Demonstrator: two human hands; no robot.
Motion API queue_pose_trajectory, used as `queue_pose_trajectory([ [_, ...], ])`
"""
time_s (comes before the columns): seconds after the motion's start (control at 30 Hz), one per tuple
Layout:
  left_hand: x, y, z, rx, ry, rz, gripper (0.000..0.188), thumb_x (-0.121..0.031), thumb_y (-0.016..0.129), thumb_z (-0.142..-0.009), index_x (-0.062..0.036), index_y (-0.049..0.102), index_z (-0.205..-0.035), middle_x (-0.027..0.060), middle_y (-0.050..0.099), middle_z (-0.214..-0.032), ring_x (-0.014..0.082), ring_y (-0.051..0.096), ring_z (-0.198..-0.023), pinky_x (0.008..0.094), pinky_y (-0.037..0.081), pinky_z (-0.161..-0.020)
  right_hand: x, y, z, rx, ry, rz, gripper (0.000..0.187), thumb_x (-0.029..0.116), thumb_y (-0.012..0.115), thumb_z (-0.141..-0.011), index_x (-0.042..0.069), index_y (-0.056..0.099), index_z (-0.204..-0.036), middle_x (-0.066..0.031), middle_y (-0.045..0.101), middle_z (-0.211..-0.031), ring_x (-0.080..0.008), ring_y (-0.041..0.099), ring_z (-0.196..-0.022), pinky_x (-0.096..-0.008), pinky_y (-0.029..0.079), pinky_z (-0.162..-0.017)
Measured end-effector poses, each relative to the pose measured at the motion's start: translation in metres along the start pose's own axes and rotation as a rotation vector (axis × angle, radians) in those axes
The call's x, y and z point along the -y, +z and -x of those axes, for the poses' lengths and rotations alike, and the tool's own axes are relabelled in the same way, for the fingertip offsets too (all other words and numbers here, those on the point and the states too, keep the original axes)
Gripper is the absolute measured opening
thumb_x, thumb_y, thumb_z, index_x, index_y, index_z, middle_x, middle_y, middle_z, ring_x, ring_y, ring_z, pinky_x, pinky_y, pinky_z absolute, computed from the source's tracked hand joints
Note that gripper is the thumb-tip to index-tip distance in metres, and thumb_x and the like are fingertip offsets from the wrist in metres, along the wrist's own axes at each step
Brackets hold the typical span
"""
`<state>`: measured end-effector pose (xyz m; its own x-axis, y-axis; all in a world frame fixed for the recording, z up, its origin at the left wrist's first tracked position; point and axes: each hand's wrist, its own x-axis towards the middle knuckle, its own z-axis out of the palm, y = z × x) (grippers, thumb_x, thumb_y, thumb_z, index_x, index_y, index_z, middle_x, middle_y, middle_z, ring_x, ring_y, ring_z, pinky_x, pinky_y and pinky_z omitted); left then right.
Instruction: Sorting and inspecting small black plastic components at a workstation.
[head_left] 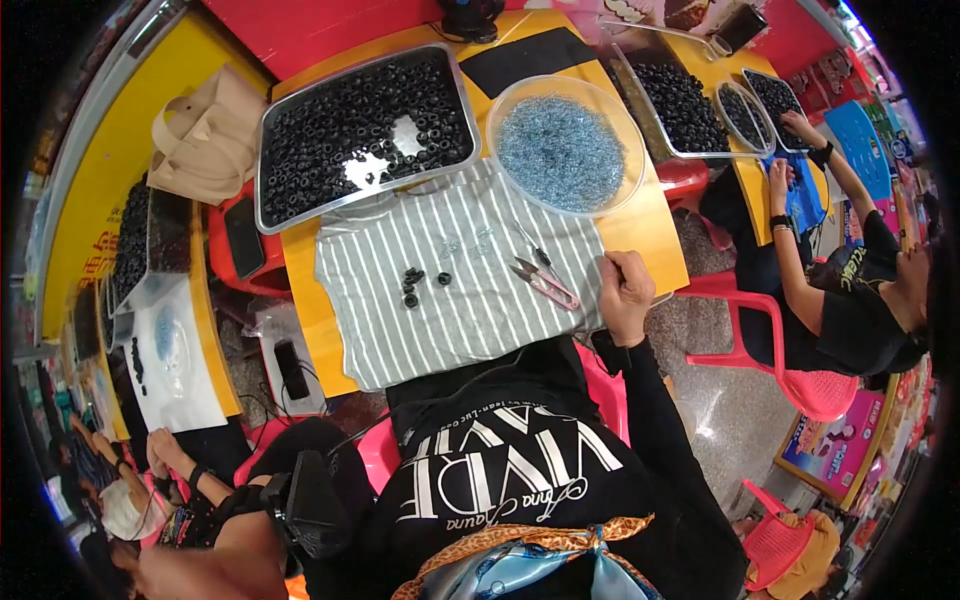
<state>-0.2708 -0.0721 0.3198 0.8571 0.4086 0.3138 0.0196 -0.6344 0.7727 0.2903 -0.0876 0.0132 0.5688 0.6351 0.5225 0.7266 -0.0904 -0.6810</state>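
Observation:
My right hand [626,297] rests curled in a fist at the right edge of the yellow table, and nothing sticks out of it. Close beside it lie pink-handled thread snips [545,285] on a grey-and-white striped cloth [390,340]. A few black rings [411,288] form a small group on the cloth, with one ring [444,279] apart. Behind them are a few small clear bluish pieces [468,243]. At the lower left, a smeared skin-coloured shape beside a black device appears to be my left hand [205,568]; its fingers cannot be made out.
A clear tray [262,190] of black rings and a round tub [493,150] of bluish pieces stand at the back. A paper bag [205,140] and a phone [243,235] are left. Other people sit at both sides; a pink chair [735,335] stands right.

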Motion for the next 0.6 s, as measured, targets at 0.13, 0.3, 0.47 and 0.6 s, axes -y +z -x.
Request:
queue_pose_trajectory([
  [0.13, 0.085, 0.115, -0.229, -0.222, -0.037, 0.112, 0.015, -0.001, 0.058, -0.078, -0.0028, 0.058, -0.093, 0.0154, 0.062, -0.095, 0.0258, 0.058, -0.081, 0.0351, 0.045, -0.077, 0.009, 0.031, 0.005, 0.056, -0.008, -0.115, 0.007, -0.007, 0.063, -0.079, -0.002, 0.061, -0.084, -0.0090, 0.051, -0.068, -0.0170, 0.051, -0.058, -0.0277, 0.040, -0.055],
  [0.3, 0.191, 0.149, -0.176, -0.569, -0.413, 1.059, 0.022, -0.002, 0.045, -0.093, 0.0069, 0.058, -0.078, 0.0175, 0.060, -0.079, 0.0252, 0.060, -0.076, 0.0343, 0.048, -0.073, 0.023, 0.000, -0.002, 0.055, 0.050, -0.056, 0.009, -0.007, 0.061, -0.081, -0.002, 0.061, -0.088, -0.0083, 0.055, -0.072, -0.0146, 0.052, -0.062, -0.0263, 0.041, -0.057],
  [0.47, 0.263, 0.206, -0.153, -0.564, -0.419, 1.555, 0.035, -0.012, 0.050, -0.095, 0.0019, 0.055, -0.064, 0.0134, 0.057, -0.075, 0.0245, 0.057, -0.072, 0.0335, 0.047, -0.071, 0.092, 0.006, -0.006, 0.303, -0.005, -0.222, 0.013, -0.008, 0.064, -0.079, -0.001, 0.062, -0.090, -0.0102, 0.059, -0.078, -0.0189, 0.059, -0.065, -0.0276, 0.045, -0.057],
  [0.6, 0.284, 0.217, -0.149, -0.498, -0.403, 1.485, 0.040, -0.020, 0.053, -0.096, 0.0006, 0.055, -0.062, 0.0116, 0.056, -0.077, 0.0239, 0.056, -0.075, 0.0323, 0.046, -0.070, 0.134, 0.049, 0.003, 0.570, -0.078, -0.292, 0.015, -0.001, 0.069, -0.077, 0.002, 0.063, -0.090, -0.0129, 0.058, -0.079, -0.0298, 0.060, -0.068, -0.0356, 0.047, -0.058],
])
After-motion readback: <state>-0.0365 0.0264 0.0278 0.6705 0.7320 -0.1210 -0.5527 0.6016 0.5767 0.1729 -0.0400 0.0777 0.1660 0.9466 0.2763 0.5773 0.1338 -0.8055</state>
